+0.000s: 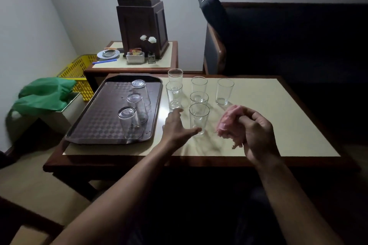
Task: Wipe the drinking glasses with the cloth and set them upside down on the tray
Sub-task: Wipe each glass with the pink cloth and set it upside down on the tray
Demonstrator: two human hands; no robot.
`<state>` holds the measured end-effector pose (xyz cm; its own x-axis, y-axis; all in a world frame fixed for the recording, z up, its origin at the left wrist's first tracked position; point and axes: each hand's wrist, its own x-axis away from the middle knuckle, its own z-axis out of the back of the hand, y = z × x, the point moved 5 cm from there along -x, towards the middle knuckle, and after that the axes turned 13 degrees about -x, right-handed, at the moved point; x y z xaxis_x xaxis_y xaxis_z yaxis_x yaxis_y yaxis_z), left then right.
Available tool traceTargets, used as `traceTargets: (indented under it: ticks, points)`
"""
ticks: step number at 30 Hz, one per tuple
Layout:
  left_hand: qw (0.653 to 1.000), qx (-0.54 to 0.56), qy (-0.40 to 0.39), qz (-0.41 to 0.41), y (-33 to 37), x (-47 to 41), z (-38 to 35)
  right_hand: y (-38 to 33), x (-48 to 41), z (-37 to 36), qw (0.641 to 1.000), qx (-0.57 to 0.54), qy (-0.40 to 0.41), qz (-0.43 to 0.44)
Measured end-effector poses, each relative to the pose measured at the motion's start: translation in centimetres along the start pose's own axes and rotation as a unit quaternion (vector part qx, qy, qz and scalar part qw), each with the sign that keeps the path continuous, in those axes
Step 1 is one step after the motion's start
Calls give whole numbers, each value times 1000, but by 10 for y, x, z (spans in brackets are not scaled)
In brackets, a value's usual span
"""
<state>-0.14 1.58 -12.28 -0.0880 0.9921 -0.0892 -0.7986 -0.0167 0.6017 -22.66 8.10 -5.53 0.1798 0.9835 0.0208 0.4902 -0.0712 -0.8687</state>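
A dark brown tray [95, 117] lies on the left of the table with three glasses upside down on it, the nearest one [128, 121] at its front. Several clear glasses stand upright on the cream tabletop to the tray's right. The closest upright glass [199, 118] stands between my hands. My left hand [177, 127] is spread just left of it, thumb tip at its base and fingers stretched toward another glass [174, 94]. My right hand [256, 135] grips a bunched pink cloth [229, 123] to the right of that glass.
The table [278, 125] has a dark wooden rim. Behind it stands a side table [169, 59] with a lamp base, a plate and a napkin holder. A yellow basket [79, 69] and green bag [45, 93] sit at left; a dark bench [298, 42] at right.
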Motion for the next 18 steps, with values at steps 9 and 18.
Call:
traceTargets:
  ticks: [9, 18]
  points:
    - [997, 75, -1, 18, 17, -7, -31, -9, 1, 10, 998, 55, 3, -26]
    - [896, 412, -156, 57, 31, 54, 20, -2, 5, -13, 998, 68, -12, 13]
